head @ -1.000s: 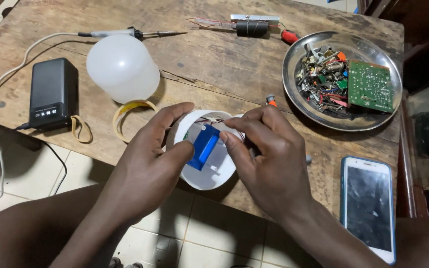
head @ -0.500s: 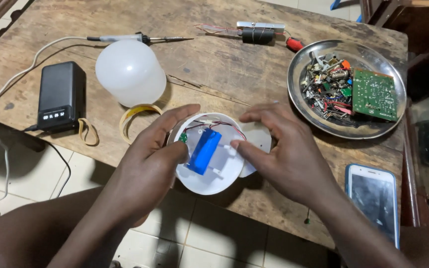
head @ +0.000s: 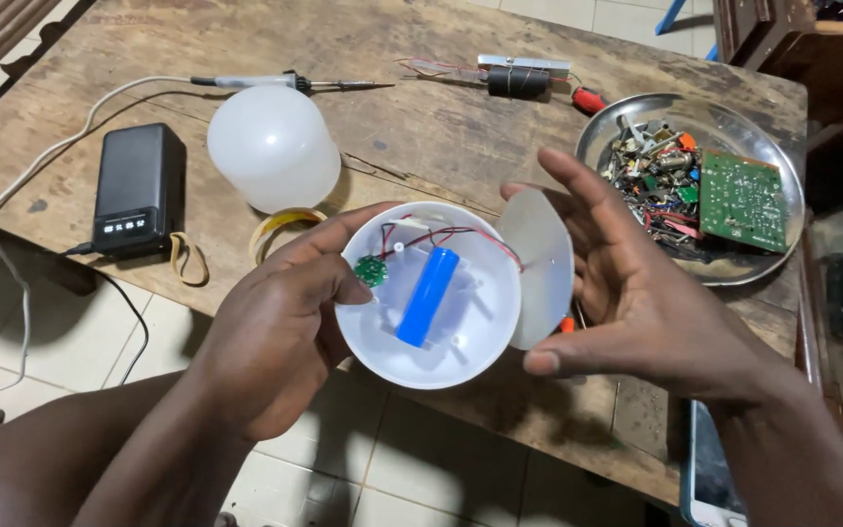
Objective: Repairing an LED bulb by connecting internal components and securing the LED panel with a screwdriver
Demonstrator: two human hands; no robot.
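Above the wooden bench (head: 500, 137), your left hand (head: 275, 337) has its grip curled round the white bulb shell (head: 428, 293); your right hand (head: 651, 293), fingers spread, rests against the round disc (head: 537, 268). A blue battery (head: 428, 296) lies inside with red wires.

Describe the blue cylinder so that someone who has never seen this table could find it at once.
Start at the worn wooden table and find the round white plastic shell cupped in the left hand at its near edge. Inside that shell lies the blue cylindrical battery cell, tilted, with thin red wires above it. It is the only blue thing there, beside a small green round circuit board.
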